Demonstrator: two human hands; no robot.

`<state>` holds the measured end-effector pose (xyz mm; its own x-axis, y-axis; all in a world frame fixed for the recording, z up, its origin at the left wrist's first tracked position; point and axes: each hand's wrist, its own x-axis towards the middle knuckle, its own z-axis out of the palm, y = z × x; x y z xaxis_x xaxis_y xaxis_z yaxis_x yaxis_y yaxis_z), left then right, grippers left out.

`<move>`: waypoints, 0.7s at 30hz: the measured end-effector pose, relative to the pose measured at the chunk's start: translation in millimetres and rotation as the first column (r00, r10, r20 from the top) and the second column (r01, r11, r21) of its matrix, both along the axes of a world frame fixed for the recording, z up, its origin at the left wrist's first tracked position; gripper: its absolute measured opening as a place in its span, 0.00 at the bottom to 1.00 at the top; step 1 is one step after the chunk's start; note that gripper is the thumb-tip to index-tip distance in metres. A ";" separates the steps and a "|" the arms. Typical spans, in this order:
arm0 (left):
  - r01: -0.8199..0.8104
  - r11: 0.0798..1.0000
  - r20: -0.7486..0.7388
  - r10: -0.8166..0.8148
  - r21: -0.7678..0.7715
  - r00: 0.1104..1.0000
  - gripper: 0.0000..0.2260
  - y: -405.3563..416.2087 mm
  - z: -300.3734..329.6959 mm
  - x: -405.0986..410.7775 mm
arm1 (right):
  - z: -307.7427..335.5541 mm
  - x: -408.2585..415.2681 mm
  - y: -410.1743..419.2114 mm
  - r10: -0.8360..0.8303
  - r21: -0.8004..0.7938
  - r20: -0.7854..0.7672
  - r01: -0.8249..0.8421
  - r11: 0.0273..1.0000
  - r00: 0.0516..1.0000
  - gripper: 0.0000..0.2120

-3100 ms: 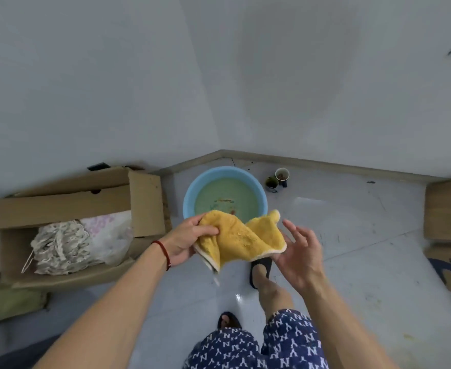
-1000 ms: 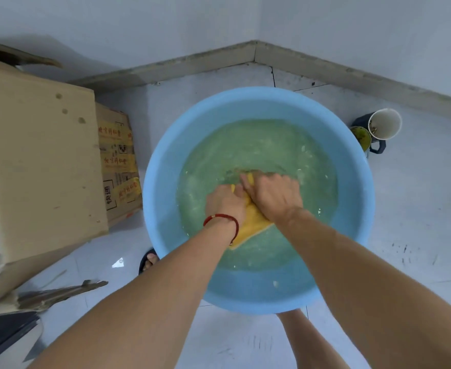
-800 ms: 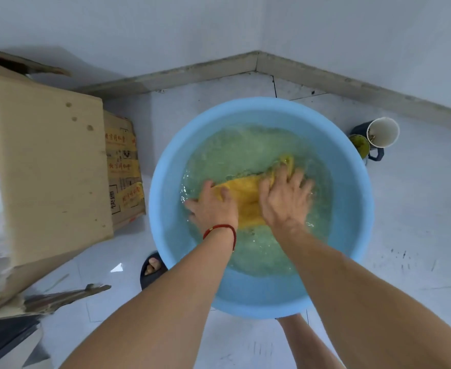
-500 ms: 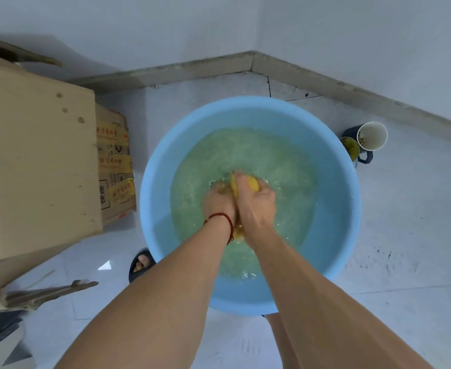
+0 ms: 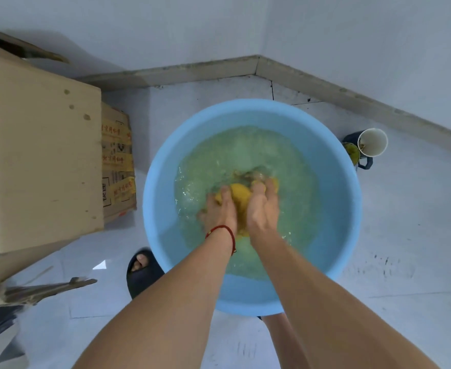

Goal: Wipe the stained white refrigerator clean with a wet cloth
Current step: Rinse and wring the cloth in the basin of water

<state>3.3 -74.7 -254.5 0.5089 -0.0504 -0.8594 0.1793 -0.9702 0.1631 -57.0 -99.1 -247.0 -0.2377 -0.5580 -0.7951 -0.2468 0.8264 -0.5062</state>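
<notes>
Cloth (image 5: 239, 201), yellow and bunched, sits in the middle of the blue basin (image 5: 336, 209), half under the churned, greenish water (image 5: 245, 155), and both hands are closed around it. Largest around it is the pale floor (image 5: 418, 235), which meets a grey skirting at the far corner of the room. On the left side of the floor stands an open cardboard box (image 5: 40, 161), its flap raised and strips of yellow printed tape on its near side. The basin rests on the floor just right of the box, near that far corner. The left hand (image 5: 219, 211), with a red string bracelet (image 5: 223, 230) at the wrist, grips the cloth from the left; the right hand (image 5: 263, 209) clasps it from the right, fingers curled over the top, the two hands close beside each other. A foot in a dark slipper (image 5: 141, 272) touches the basin's near-left edge. By the basin's far-right side stand a dark mug (image 5: 362, 161) and a white paper cup (image 5: 372, 141), touching each other.
</notes>
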 end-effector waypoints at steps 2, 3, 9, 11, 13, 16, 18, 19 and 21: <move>0.015 0.998 0.020 -0.014 -0.059 1.000 0.23 -6.2 -1.7 -2.4 | 7.9 7.0 4.7 -0.121 0.050 0.044 0.119 0.992 0.992 0.19; 0.101 0.992 0.048 -0.097 -0.076 0.994 0.21 -9.4 -3.6 0.0 | 11.2 7.1 5.7 -0.073 0.008 0.000 0.073 0.997 0.997 0.17; 0.602 0.794 0.080 -0.597 -0.080 0.798 0.14 -11.7 3.5 15.4 | -1.6 -13.0 -16.6 0.700 0.018 -0.402 -0.759 0.650 0.590 0.25; 0.644 0.757 0.168 -0.625 -0.109 0.762 0.16 -7.9 7.7 22.2 | -9.9 -24.8 -27.4 0.731 0.076 -0.500 -0.817 0.572 0.465 0.23; 0.618 0.779 0.223 -0.586 -0.109 0.779 0.19 -3.2 9.1 31.6 | -13.5 -35.7 -29.2 0.647 0.083 -0.583 -0.756 0.650 0.492 0.20; 0.534 0.845 0.114 -0.531 -0.002 0.840 0.25 2.9 6.8 29.9 | -13.0 -31.6 -16.3 0.537 0.087 -0.572 -0.605 0.791 0.620 0.26; 0.291 0.957 -0.019 -0.291 0.017 0.957 0.29 5.4 3.0 14.1 | -10.6 -16.5 -6.5 0.413 0.014 -0.370 -0.439 0.898 0.832 0.32; 0.122 0.992 -0.063 -0.122 0.005 0.991 0.31 4.5 1.3 7.5 | -8.2 -7.6 -5.2 0.284 -0.003 -0.222 -0.292 0.957 0.933 0.32; -0.172 0.983 -0.129 0.163 -0.064 0.978 0.33 2.6 -1.7 -0.4 | 1.2 5.7 -2.9 0.024 0.028 -0.028 -0.024 0.999 0.999 0.27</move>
<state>2.9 -72.1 -256.2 0.4066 -0.0396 -0.9127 0.3615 -0.9106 0.2005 -51.3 -102.0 -245.7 -0.2472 -0.5419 -0.8033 -0.2806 0.8335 -0.4759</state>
